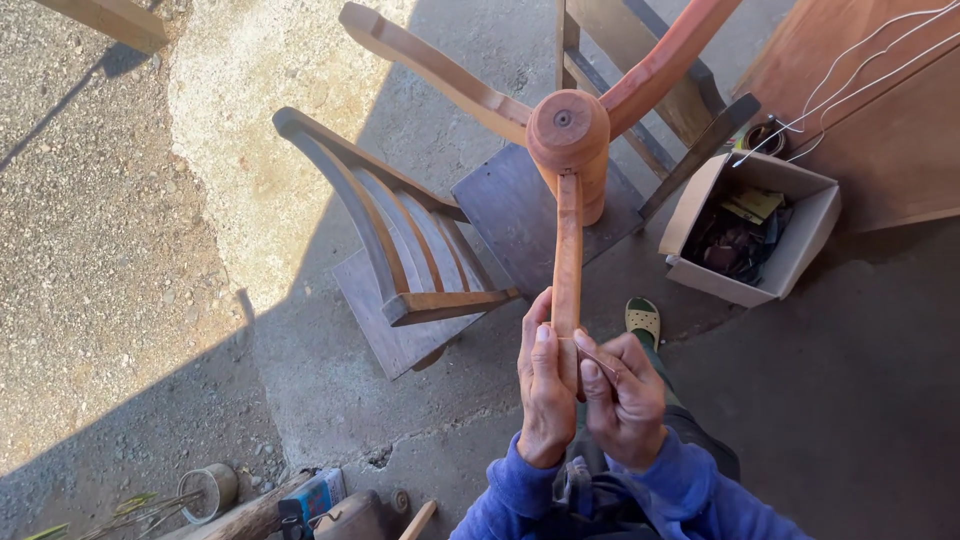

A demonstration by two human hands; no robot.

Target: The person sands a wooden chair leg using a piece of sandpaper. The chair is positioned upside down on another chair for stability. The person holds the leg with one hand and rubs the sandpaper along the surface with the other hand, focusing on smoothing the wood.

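Both hands clamp the near leg (567,250) of the pedestal (570,135): left hand (545,395) wrapped around it, right hand (622,395) pinching its end to steady it.

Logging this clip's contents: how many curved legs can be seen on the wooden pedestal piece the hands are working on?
3. One leg runs toward the camera, held by the left hand and right hand; one reaches up-left; one reaches up-right, cut by the frame edge. None seems hidden.

Concrete floor (850,400) with wooden chair (400,260), cardboard box (790,215), tin cup (208,490).
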